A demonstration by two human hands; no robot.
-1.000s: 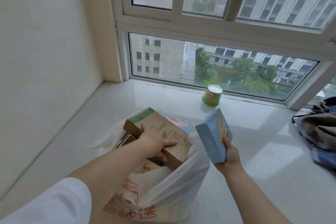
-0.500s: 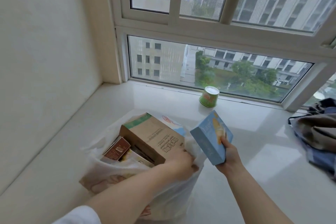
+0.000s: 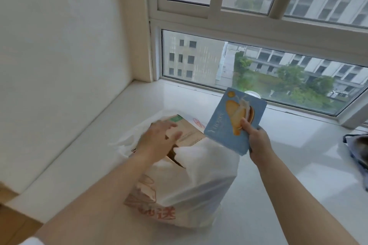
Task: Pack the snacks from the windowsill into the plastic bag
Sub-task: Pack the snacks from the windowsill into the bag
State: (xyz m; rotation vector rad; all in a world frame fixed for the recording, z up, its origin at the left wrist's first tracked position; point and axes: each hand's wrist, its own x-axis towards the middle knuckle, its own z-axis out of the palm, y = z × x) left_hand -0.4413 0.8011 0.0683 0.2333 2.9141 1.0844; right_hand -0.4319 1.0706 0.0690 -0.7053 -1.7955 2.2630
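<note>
Cup (image 3: 252,93) behind blue box (image 3: 235,121)

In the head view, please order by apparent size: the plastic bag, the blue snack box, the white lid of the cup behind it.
1. plastic bag, by far the largest.
2. blue snack box, held up in the right hand, nearer the camera, so it may look bigger than it is.
3. white lid, mostly hidden behind the box, so its rank is unsure.

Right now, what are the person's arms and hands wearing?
Both forearms are bare. The left hand and right hand have no gloves, and I see no rings or watch. A bit of white sleeve shows on the left arm.
</note>
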